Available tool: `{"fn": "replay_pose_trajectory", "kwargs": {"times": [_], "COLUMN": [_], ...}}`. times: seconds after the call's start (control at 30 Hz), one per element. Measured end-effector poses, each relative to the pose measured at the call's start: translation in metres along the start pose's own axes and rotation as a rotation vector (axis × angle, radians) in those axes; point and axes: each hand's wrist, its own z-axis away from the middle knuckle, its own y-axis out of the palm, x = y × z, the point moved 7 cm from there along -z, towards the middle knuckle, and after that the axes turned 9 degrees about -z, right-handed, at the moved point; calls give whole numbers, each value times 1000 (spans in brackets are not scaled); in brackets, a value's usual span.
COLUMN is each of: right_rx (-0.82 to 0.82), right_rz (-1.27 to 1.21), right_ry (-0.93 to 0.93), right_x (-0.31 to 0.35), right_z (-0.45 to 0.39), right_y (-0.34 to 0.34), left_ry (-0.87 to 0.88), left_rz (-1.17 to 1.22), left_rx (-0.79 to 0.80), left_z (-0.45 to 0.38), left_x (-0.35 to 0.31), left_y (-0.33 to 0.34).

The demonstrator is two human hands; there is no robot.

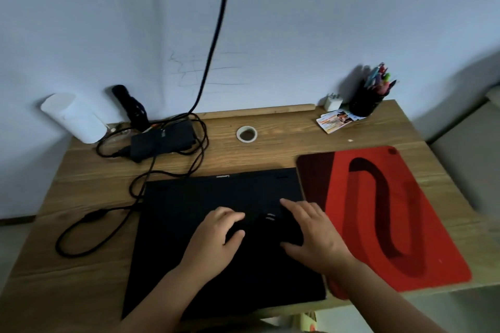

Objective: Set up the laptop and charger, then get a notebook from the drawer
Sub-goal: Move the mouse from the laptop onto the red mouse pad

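Note:
A closed black laptop (216, 265) lies flat on the wooden desk (81, 238), reaching its front edge. On the lid sits a small black object that looks like a mouse (270, 227). My left hand (216, 232) grips its left end between thumb and curled fingers. My right hand (311, 230) cups its right end, thumb below and fingers above. The black charger brick (162, 140) rests at the back left. Its cable (89, 224) loops over the desk to the laptop's left edge. No drawer or notebook is in view.
A red mouse pad (392, 211) lies right of the laptop. Along the back stand a white roll (75, 119), a black cylinder (132, 108), a tape roll (246, 134), cards (335, 119), a white plug (332, 101) and a pen cup (368, 100). A thick black cable (216, 35) hangs down the wall.

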Motion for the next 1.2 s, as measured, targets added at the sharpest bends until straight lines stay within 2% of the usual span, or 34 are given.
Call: {"fn": "replay_pose_trajectory", "kwargs": {"times": [0.17, 0.4, 0.63, 0.73, 0.87, 1.0, 1.2], "right_rx": [-271, -184, -132, -223, -364, -310, -307], "right_rz": [-59, 72, 218, 138, 76, 82, -73], "right_ry": [240, 424, 420, 464, 652, 845, 903], "right_x": [-77, -133, -154, -171, -221, -255, -266], "right_z": [36, 54, 62, 66, 84, 101, 99], "right_y": [-61, -51, -42, -70, -117, -131, -137], "left_ry": [58, 105, 92, 107, 119, 113, 104], "left_rz": [-3, -80, -170, -213, -238, -245, -267], "left_rx": [45, 131, 181, 177, 170, 192, 224], "left_z": [-24, -51, -56, -59, -65, -67, -60], "left_x": [-70, -130, -143, -146, -151, -156, -162], "left_y": [40, 91, 115, 122, 129, 136, 147]}}
